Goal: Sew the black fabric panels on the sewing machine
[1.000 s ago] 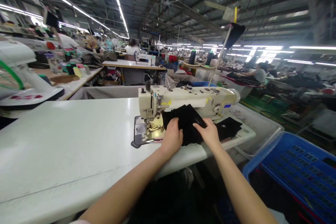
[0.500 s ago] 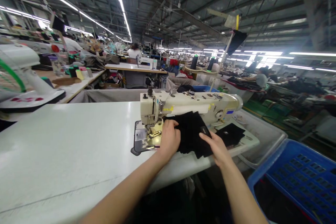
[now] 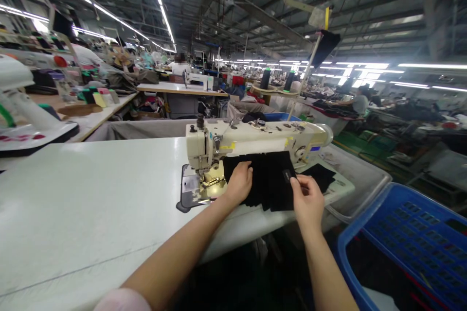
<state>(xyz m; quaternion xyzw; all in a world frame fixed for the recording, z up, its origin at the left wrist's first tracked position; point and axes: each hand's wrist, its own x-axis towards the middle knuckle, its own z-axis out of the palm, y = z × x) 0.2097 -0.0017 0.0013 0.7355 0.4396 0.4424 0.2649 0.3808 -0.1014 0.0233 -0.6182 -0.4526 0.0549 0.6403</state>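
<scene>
Black fabric pieces (image 3: pixel 268 182) lie overlapped in front of the arm of a cream sewing machine (image 3: pixel 255 138). My left hand (image 3: pixel 240 182) is closed on their left part, just right of the needle area. At their right edge, beside a small dark label (image 3: pixel 286 175), my right hand (image 3: pixel 307 199) pinches the fabric between thumb and fingers. More black fabric (image 3: pixel 319 176) lies on the table right of that hand. A thin pointed tool (image 3: pixel 206 201) rests by the machine's metal plate, left of my left hand.
The white table (image 3: pixel 91 194) extends to the left. A blue plastic basket (image 3: pixel 412 233) stands at the lower right, next to a clear bin (image 3: pixel 365 194). A white fan (image 3: pixel 22 107) is at the far left. Thread cones (image 3: pixel 265 78) stand behind the machine.
My right hand has turned and shifted slightly right, its fingers now curled at the fabric's edge. The fabric's right part is straighter and spread more squarely. The camera view has shifted a little.
</scene>
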